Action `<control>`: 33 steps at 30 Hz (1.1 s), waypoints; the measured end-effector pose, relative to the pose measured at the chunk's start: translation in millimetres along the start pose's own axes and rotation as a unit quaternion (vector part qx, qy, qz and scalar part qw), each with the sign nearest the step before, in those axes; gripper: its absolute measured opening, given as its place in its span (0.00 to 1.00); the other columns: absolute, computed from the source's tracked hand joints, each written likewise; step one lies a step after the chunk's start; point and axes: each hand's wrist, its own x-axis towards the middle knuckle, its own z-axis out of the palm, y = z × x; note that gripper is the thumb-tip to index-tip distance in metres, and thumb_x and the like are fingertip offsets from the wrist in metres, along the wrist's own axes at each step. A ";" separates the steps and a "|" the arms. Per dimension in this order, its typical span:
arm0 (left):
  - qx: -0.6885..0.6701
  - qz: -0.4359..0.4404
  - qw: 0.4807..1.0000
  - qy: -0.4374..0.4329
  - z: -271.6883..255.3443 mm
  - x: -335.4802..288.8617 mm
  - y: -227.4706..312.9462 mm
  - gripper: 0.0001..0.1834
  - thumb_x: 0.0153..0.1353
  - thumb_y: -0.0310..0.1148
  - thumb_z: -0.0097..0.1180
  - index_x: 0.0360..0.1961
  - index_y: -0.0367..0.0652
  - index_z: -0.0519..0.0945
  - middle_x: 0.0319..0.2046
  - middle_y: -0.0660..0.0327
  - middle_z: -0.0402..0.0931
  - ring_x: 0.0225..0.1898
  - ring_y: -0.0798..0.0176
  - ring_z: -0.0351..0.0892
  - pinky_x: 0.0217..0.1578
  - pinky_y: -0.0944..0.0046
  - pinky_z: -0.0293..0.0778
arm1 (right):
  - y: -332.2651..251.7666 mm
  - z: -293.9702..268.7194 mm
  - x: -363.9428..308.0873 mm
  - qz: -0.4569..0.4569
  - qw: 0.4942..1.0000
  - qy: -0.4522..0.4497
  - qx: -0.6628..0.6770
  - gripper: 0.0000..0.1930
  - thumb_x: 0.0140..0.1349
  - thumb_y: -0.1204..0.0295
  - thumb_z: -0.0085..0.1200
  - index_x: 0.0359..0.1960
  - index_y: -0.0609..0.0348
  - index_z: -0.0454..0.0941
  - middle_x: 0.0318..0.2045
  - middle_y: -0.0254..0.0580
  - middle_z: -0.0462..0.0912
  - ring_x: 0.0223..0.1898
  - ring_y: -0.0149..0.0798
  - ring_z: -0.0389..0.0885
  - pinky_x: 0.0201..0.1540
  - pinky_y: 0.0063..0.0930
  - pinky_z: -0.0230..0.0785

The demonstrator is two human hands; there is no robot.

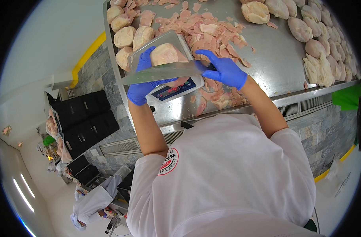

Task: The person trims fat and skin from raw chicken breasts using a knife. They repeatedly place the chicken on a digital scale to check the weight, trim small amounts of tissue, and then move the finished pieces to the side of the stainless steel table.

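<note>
My left hand (138, 91), in a blue glove, grips a large rounded piece of pale raw meat (167, 54) from its left and near side. It holds the piece over a small digital scale (183, 90) with a metal pan and a lit red display. In my right hand (226, 70), also gloved in blue, is a wide-bladed knife (164, 72) by its dark handle. The blade lies across in front of the meat, its tip pointing left past my left hand. It hides part of the meat and of my left fingers; I cannot tell whether it touches the meat.
Thin pink meat slices (206, 33) are heaped beyond the scale on the steel table (267, 59). Rounded meat pieces (124, 37) line the left edge, and many more (316, 47) cover the right side. Black crates (85, 122) and a co-worker in white (93, 206) are at the left.
</note>
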 end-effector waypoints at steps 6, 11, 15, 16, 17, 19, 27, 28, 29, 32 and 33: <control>-0.093 -0.091 0.991 -0.027 -0.3 4.0 9.2 0.59 0.34 0.40 0.85 0.67 0.35 0.63 0.59 0.53 0.71 0.60 0.54 0.73 0.61 0.56 0.71 | -37.4 7.7 55.3 0.000 1.000 -0.008 0.021 0.37 0.65 0.45 0.54 0.71 0.42 0.56 0.38 0.59 0.85 0.41 0.60 0.84 0.44 0.46 0.74; -0.145 -0.106 0.983 -0.043 -3.4 10.0 9.1 0.61 0.33 0.39 0.86 0.67 0.33 0.62 0.61 0.51 0.70 0.62 0.56 0.71 0.63 0.57 0.69 | -31.6 13.2 65.4 0.000 0.999 0.011 0.034 0.36 0.66 0.46 0.53 0.71 0.43 0.56 0.40 0.62 0.84 0.44 0.61 0.84 0.46 0.46 0.74; -0.174 -0.122 0.977 0.006 -3.7 -2.2 13.1 0.60 0.34 0.39 0.86 0.67 0.32 0.62 0.60 0.50 0.70 0.62 0.55 0.71 0.63 0.56 0.69 | -27.0 26.0 25.6 0.034 0.998 0.022 0.051 0.36 0.67 0.47 0.54 0.72 0.44 0.56 0.42 0.62 0.84 0.45 0.60 0.84 0.48 0.45 0.74; -0.194 -0.131 0.972 0.019 0.6 -5.0 20.5 0.60 0.34 0.39 0.86 0.66 0.32 0.62 0.60 0.50 0.70 0.62 0.55 0.71 0.63 0.56 0.69 | -17.7 29.8 14.7 0.045 0.997 0.028 0.056 0.36 0.67 0.48 0.54 0.72 0.45 0.56 0.42 0.61 0.84 0.45 0.59 0.84 0.49 0.45 0.73; -0.214 -0.141 0.966 0.030 4.3 -5.1 24.4 0.59 0.34 0.39 0.86 0.66 0.32 0.62 0.60 0.50 0.71 0.62 0.55 0.72 0.63 0.56 0.69 | -4.2 32.4 8.9 0.058 0.996 0.033 0.066 0.36 0.68 0.48 0.53 0.72 0.45 0.56 0.43 0.61 0.84 0.45 0.58 0.84 0.49 0.45 0.73; -0.135 -0.113 0.984 0.039 12.9 1.9 14.5 0.58 0.35 0.40 0.85 0.66 0.32 0.63 0.59 0.49 0.71 0.61 0.54 0.72 0.63 0.56 0.69 | 8.0 34.3 3.3 0.078 0.992 0.038 0.088 0.35 0.68 0.49 0.53 0.72 0.46 0.56 0.44 0.59 0.84 0.45 0.56 0.84 0.50 0.44 0.73; -0.042 -0.077 0.995 -0.038 4.0 18.1 18.9 0.57 0.34 0.43 0.83 0.66 0.34 0.65 0.59 0.49 0.70 0.62 0.50 0.70 0.63 0.54 0.68 | -15.3 23.4 65.6 0.031 0.994 0.030 0.098 0.35 0.70 0.47 0.51 0.72 0.50 0.60 0.51 0.59 0.81 0.53 0.48 0.82 0.57 0.37 0.71; -0.007 -0.069 0.997 -0.046 2.6 18.9 21.8 0.57 0.35 0.43 0.83 0.66 0.34 0.66 0.59 0.50 0.71 0.62 0.51 0.70 0.63 0.55 0.67 | -13.7 23.5 74.9 0.025 0.995 0.045 0.091 0.35 0.70 0.47 0.51 0.72 0.51 0.61 0.51 0.57 0.81 0.53 0.46 0.82 0.58 0.35 0.71; 0.027 -0.060 0.996 -0.054 1.9 19.3 23.9 0.57 0.35 0.42 0.83 0.66 0.34 0.66 0.59 0.51 0.72 0.62 0.52 0.70 0.64 0.55 0.66 | -5.6 24.0 87.5 0.041 0.983 0.024 0.175 0.34 0.70 0.46 0.50 0.72 0.51 0.62 0.51 0.55 0.82 0.53 0.43 0.81 0.59 0.34 0.70; 0.034 -0.045 0.998 -0.041 4.2 23.1 20.8 0.58 0.36 0.45 0.82 0.68 0.35 0.64 0.60 0.49 0.71 0.63 0.52 0.69 0.65 0.55 0.65 | 8.3 32.0 109.1 0.031 0.920 0.038 0.388 0.32 0.71 0.44 0.47 0.69 0.49 0.69 0.41 0.38 0.83 0.42 0.30 0.81 0.47 0.23 0.73; 0.028 -0.051 0.998 -0.033 4.1 19.9 19.2 0.59 0.36 0.45 0.82 0.68 0.35 0.64 0.61 0.49 0.70 0.64 0.52 0.69 0.65 0.55 0.65 | 5.1 30.6 105.0 0.056 0.918 0.031 0.391 0.31 0.72 0.44 0.47 0.68 0.49 0.69 0.36 0.35 0.80 0.36 0.28 0.78 0.41 0.22 0.71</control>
